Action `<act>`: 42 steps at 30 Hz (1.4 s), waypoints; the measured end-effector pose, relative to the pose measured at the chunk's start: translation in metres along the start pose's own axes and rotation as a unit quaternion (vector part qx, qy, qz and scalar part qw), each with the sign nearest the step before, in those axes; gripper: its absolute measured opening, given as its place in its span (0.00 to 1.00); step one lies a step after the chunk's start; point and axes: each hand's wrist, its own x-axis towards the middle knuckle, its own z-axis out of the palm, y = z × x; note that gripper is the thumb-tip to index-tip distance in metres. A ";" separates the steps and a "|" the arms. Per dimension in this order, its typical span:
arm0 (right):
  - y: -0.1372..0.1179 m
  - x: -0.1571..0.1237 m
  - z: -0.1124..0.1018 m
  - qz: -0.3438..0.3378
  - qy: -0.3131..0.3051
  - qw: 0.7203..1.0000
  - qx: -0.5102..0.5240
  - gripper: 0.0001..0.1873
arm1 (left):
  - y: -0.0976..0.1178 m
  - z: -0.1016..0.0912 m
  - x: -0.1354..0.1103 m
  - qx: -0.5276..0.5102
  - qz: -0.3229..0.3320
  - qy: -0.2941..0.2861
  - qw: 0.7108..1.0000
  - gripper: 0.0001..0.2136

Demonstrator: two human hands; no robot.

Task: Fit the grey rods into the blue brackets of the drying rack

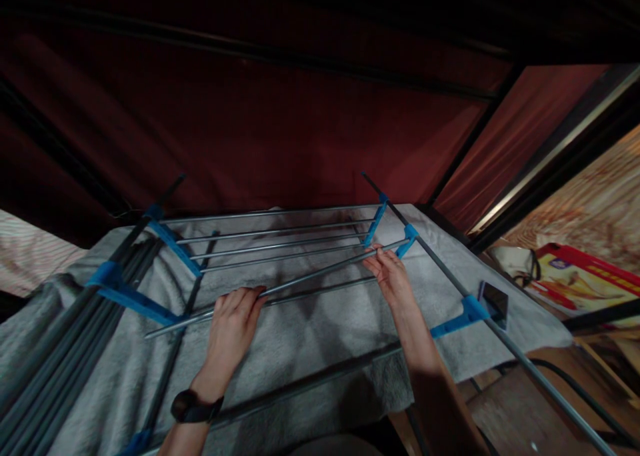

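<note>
My left hand, with a dark watch on its wrist, is closed around a thin grey metal rod. The rod slants across the middle of a rack frame. Near its right end, my right hand pinches the same rod close to a blue plastic bracket. The rod's left end pokes out past another blue bracket, not visibly seated in it. Several parallel rods span the farther pair of blue brackets. A long side tube runs through the right-hand brackets.
A grey cloth covers the surface under the rack. Several loose grey tubes lie at the left. A phone rests by the right side tube. Beyond it are a red and yellow package and a dark red panel behind.
</note>
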 end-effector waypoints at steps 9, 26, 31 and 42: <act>-0.001 0.006 -0.001 0.002 -0.007 1.000 -0.015 0.14 | 0.001 -0.003 0.005 0.012 0.004 0.011 1.000 0.17; -0.005 0.007 -0.002 0.002 -0.009 1.000 -0.005 0.14 | 0.007 -0.021 0.019 0.036 -0.002 0.013 0.999 0.16; -0.006 0.006 -0.001 -0.008 -0.014 1.000 0.005 0.14 | 0.009 -0.030 0.024 0.041 0.008 0.037 0.998 0.16; -0.008 0.006 0.003 0.005 -0.023 0.999 0.022 0.13 | 0.010 -0.041 0.034 0.053 0.019 0.053 0.997 0.15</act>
